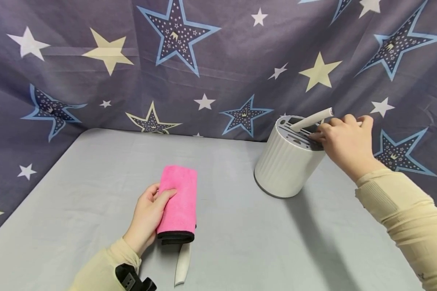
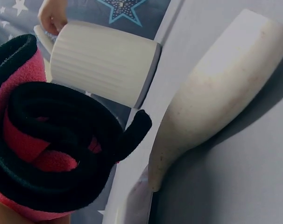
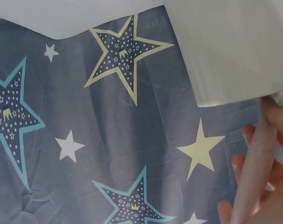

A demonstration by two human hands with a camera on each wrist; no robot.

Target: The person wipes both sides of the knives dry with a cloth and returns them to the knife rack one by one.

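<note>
My left hand (image 1: 145,218) grips a folded pink towel (image 1: 178,198) with black edging, thumb across its front. The towel's rolled layers show close up in the left wrist view. Below it lies a knife with a white handle (image 2: 221,84); from above, the towel covers its front part. At the right, a ribbed white knife block (image 1: 287,165) has a grey slotted top. My right hand (image 1: 349,143) is at that top, fingers around a second white-handled knife (image 3: 254,177), whose blade is hidden. Another white handle (image 1: 311,120) sticks up from the block beside this hand.
A grey cloth-covered table (image 1: 94,182) spans the work area. Behind it hangs a dark curtain (image 1: 240,72) with star prints, close behind the block. A black strap device (image 1: 132,279) sits on the left wrist.
</note>
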